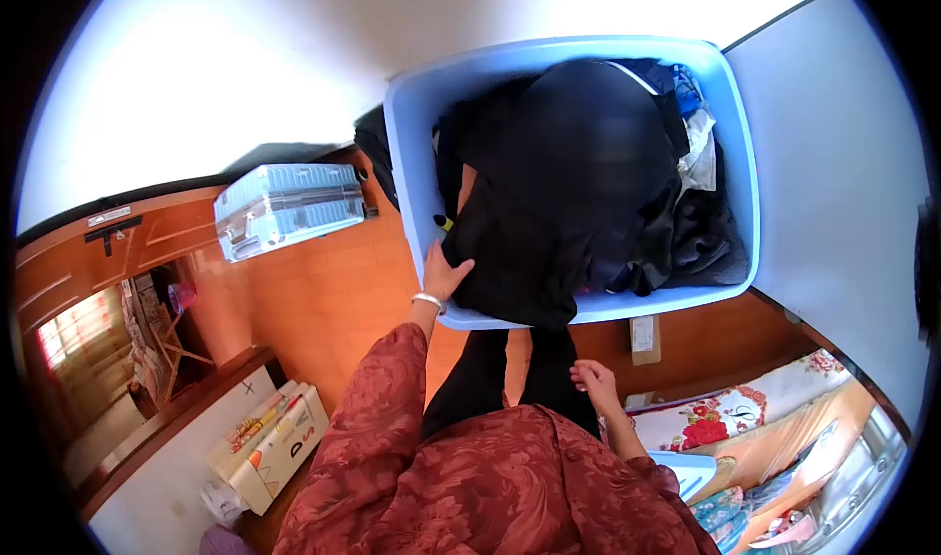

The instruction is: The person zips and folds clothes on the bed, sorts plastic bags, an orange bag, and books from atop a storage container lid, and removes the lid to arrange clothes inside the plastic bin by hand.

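A large light-blue bin [755, 193] stands in front of me, filled with dark clothes. A black garment [588, 153] is heaped on top, and part of it hangs over the near rim. My left hand [446, 273] is at the bin's near left corner, its fingers apart, touching the edge of the black cloth. My right hand [594, 379] is below the bin's near side, away from the clothes, with its fingers curled; whether anything is in them is too small to tell. A white crumpled item [698, 151] lies at the right inside the bin.
A pale-blue suitcase [289, 210] is on the wooden floor [323, 290] at the left. A white box [270, 447] stands at the lower left. Floral bedding [730, 413] is at the lower right, near a light-blue plastic item [686, 472]. White walls rise behind the bin.
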`<control>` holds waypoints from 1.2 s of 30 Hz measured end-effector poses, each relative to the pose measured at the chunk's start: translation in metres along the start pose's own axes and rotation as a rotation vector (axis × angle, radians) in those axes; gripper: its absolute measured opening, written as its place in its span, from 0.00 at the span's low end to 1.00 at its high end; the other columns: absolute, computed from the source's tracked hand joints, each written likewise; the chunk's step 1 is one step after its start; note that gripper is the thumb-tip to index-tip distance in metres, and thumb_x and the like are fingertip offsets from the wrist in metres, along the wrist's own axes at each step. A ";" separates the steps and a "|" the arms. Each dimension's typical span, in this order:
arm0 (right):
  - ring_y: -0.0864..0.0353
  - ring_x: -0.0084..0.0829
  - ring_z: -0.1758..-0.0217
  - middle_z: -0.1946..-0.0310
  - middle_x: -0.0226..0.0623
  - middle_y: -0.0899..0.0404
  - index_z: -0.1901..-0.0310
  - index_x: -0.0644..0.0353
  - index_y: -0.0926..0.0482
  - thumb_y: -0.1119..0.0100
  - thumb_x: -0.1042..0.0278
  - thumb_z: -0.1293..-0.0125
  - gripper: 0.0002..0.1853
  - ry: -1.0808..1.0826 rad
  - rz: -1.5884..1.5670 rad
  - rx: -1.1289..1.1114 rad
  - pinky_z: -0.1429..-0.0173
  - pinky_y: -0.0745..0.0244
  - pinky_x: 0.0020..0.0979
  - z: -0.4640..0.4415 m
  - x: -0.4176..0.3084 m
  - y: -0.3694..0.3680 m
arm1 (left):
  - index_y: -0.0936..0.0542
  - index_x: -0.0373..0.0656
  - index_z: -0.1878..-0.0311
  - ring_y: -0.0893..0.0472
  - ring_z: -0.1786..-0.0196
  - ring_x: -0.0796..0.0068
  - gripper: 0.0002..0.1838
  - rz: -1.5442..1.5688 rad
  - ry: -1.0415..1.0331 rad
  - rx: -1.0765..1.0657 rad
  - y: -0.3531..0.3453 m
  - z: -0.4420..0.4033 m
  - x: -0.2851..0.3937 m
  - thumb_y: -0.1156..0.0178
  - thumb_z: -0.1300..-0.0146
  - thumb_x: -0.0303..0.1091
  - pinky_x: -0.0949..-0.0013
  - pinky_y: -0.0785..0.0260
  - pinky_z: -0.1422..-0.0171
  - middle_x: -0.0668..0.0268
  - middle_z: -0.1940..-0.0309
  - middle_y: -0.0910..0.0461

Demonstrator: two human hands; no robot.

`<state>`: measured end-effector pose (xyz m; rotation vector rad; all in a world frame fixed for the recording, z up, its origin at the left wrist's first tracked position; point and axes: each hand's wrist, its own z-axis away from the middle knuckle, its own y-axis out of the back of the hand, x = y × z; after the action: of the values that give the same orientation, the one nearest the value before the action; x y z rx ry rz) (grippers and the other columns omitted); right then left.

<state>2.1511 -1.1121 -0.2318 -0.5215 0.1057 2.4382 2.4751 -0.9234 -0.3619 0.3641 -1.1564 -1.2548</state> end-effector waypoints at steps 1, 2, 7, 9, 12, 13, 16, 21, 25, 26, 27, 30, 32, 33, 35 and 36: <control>0.22 0.23 0.63 0.60 0.38 0.21 0.52 0.65 0.26 0.49 0.63 0.35 0.15 0.036 -0.003 -0.008 0.61 0.26 0.24 -0.003 -0.010 -0.003 | 0.44 0.32 0.36 0.31 0.42 0.48 0.49 -0.043 0.015 -0.028 0.003 -0.006 0.012 0.31 0.57 0.48 0.58 0.42 0.36 0.44 0.48 0.29; 0.23 0.23 0.63 0.60 0.37 0.21 0.53 0.65 0.25 0.49 0.64 0.35 0.14 0.075 -0.009 -0.009 0.61 0.27 0.24 -0.008 -0.023 -0.007 | 0.44 0.33 0.36 0.30 0.43 0.46 0.49 -0.084 0.022 -0.059 0.012 -0.012 0.032 0.31 0.57 0.49 0.57 0.42 0.36 0.43 0.48 0.29; 0.23 0.24 0.61 0.60 0.36 0.21 0.52 0.65 0.26 0.46 0.64 0.37 0.15 0.224 0.076 0.095 0.58 0.27 0.24 -0.046 -0.063 -0.028 | 0.37 0.32 0.40 0.23 0.51 0.51 0.43 0.099 0.253 -0.354 -0.018 -0.048 0.006 0.31 0.56 0.47 0.63 0.33 0.44 0.46 0.53 0.24; 0.23 0.25 0.61 0.61 0.36 0.21 0.52 0.65 0.26 0.42 0.65 0.40 0.17 0.354 0.207 0.194 0.56 0.27 0.25 -0.062 -0.067 -0.038 | 0.31 0.31 0.45 0.21 0.54 0.56 0.36 0.273 0.309 -0.563 -0.004 -0.051 0.014 0.31 0.56 0.42 0.65 0.31 0.46 0.49 0.55 0.22; 0.23 0.31 0.56 0.56 0.39 0.23 0.51 0.63 0.27 0.39 0.66 0.44 0.20 0.379 0.295 0.280 0.53 0.27 0.29 -0.076 -0.074 -0.052 | 0.25 0.30 0.51 0.20 0.57 0.63 0.28 0.558 0.416 -0.735 0.040 -0.047 0.052 0.31 0.55 0.35 0.68 0.29 0.49 0.54 0.58 0.21; 0.24 0.33 0.53 0.55 0.40 0.24 0.51 0.63 0.27 0.38 0.66 0.45 0.20 0.454 0.368 0.318 0.51 0.28 0.30 -0.077 -0.080 -0.057 | 0.24 0.29 0.53 0.20 0.58 0.65 0.25 0.659 0.455 -0.760 0.058 -0.043 0.066 0.32 0.55 0.33 0.68 0.28 0.50 0.56 0.59 0.20; 0.30 0.41 0.46 0.49 0.44 0.28 0.51 0.61 0.27 0.40 0.69 0.47 0.20 0.725 0.581 0.455 0.43 0.34 0.36 -0.076 -0.102 -0.079 | 0.25 0.29 0.52 0.20 0.59 0.66 0.27 0.755 0.304 -0.706 0.087 -0.027 0.094 0.31 0.55 0.32 0.67 0.27 0.53 0.57 0.59 0.21; 0.33 0.44 0.44 0.47 0.43 0.30 0.49 0.62 0.27 0.46 0.69 0.42 0.18 1.066 0.688 0.329 0.40 0.37 0.38 -0.077 -0.185 -0.120 | 0.26 0.37 0.49 0.23 0.56 0.71 0.24 0.831 0.318 -0.814 0.082 -0.008 0.107 0.36 0.52 0.32 0.69 0.31 0.49 0.62 0.57 0.22; 0.36 0.44 0.41 0.45 0.43 0.31 0.46 0.59 0.28 0.50 0.58 0.39 0.21 1.211 1.049 0.164 0.37 0.44 0.42 -0.130 -0.209 -0.146 | 0.28 0.36 0.48 0.24 0.55 0.70 0.25 0.800 0.117 -0.630 0.077 0.024 0.118 0.38 0.52 0.30 0.71 0.33 0.46 0.63 0.57 0.23; 0.37 0.43 0.40 0.45 0.43 0.31 0.46 0.58 0.28 0.50 0.57 0.39 0.21 1.208 1.186 0.184 0.36 0.45 0.43 -0.139 -0.212 -0.151 | 0.29 0.36 0.47 0.25 0.53 0.70 0.26 0.767 0.167 -0.660 0.075 0.026 0.115 0.38 0.52 0.30 0.70 0.34 0.45 0.63 0.54 0.24; 0.38 0.43 0.39 0.45 0.42 0.32 0.46 0.57 0.28 0.50 0.56 0.39 0.21 1.201 1.324 0.206 0.36 0.45 0.44 -0.148 -0.217 -0.154 | 0.29 0.36 0.46 0.25 0.52 0.70 0.27 0.813 0.164 -0.647 0.074 0.028 0.111 0.38 0.52 0.30 0.70 0.34 0.45 0.63 0.54 0.24; 0.42 0.41 0.36 0.43 0.44 0.34 0.48 0.56 0.28 0.49 0.55 0.41 0.21 0.964 1.487 0.394 0.36 0.47 0.46 -0.164 -0.253 -0.135 | 0.33 0.35 0.43 0.25 0.51 0.70 0.29 0.876 0.164 -0.644 0.078 0.031 0.102 0.39 0.51 0.29 0.70 0.36 0.43 0.61 0.51 0.25; 0.42 0.43 0.35 0.42 0.47 0.35 0.46 0.59 0.30 0.47 0.57 0.42 0.23 0.914 1.462 0.681 0.35 0.46 0.45 -0.171 -0.259 -0.107 | 0.34 0.34 0.42 0.26 0.51 0.70 0.31 0.934 0.211 -0.664 0.082 0.031 0.093 0.39 0.51 0.28 0.70 0.36 0.42 0.61 0.51 0.25; 0.41 0.45 0.35 0.42 0.48 0.35 0.45 0.62 0.32 0.47 0.57 0.42 0.25 0.890 1.443 0.838 0.35 0.45 0.44 -0.174 -0.257 -0.090 | 0.34 0.34 0.41 0.26 0.50 0.70 0.31 0.964 0.233 -0.677 0.083 0.033 0.089 0.39 0.51 0.28 0.69 0.36 0.42 0.61 0.51 0.25; 0.38 0.49 0.37 0.41 0.51 0.36 0.41 0.65 0.36 0.48 0.58 0.42 0.30 0.612 0.955 0.708 0.36 0.41 0.40 -0.213 -0.238 -0.030 | 0.35 0.34 0.41 0.26 0.49 0.67 0.33 1.092 0.304 -0.667 0.076 0.036 0.077 0.36 0.52 0.28 0.68 0.37 0.40 0.60 0.49 0.26; 0.33 0.50 0.41 0.42 0.53 0.34 0.38 0.65 0.39 0.50 0.59 0.41 0.30 0.633 0.858 0.709 0.36 0.40 0.37 -0.212 -0.227 -0.013 | 0.35 0.34 0.41 0.26 0.48 0.66 0.33 1.173 0.366 -0.672 0.076 0.037 0.075 0.35 0.52 0.28 0.67 0.37 0.39 0.60 0.49 0.26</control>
<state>2.3946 -1.2743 -0.3369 -1.0194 1.6751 2.6131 2.4764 -0.9496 -0.2522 -0.5294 -0.4019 -0.4196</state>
